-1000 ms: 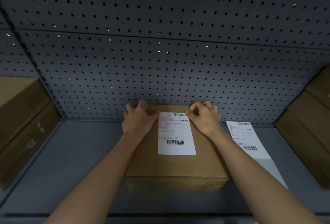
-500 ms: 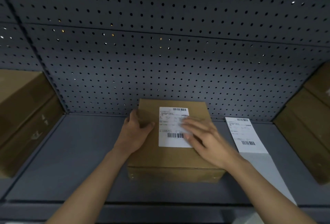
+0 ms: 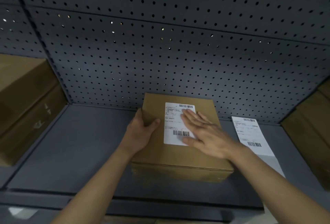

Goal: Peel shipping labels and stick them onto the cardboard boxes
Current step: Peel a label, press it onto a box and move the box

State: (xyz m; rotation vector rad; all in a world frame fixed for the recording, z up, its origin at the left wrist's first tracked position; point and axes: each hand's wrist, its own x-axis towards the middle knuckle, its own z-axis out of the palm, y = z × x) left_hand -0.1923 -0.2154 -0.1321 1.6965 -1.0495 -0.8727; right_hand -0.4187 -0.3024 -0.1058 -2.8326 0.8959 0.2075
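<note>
The cardboard box (image 3: 160, 156) sat mid-desk on the grey desk (image 3: 71, 152), its far edge close to the pegboard (image 3: 160, 54). The shipping label (image 3: 174, 123) lay upright on the far half of the box's top, one barcode at its far end and another at its near end.

The left grip (image 3: 141, 134) was curled round the box's left edge, thumb on top and fingers down the side. The right grip (image 3: 209, 134) was spread flat, its straight fingers (image 3: 189, 116) pressing the label's right half and the thumb beside the near barcode.

The step in hand looked like smoothing the label down. To do it well, the flat fingers should sweep from the label's middle out to each edge, pushing air ahead of them, then rub every corner. The left edge and near-left corner lay uncovered and probably needed a pass. The left grip should brace the box so it neither slid nor turned under the pressure. Whether the edges were fully stuck could not be told.

A second label (image 3: 248, 131) on its backing strip lay on the desk right of the box.
</note>
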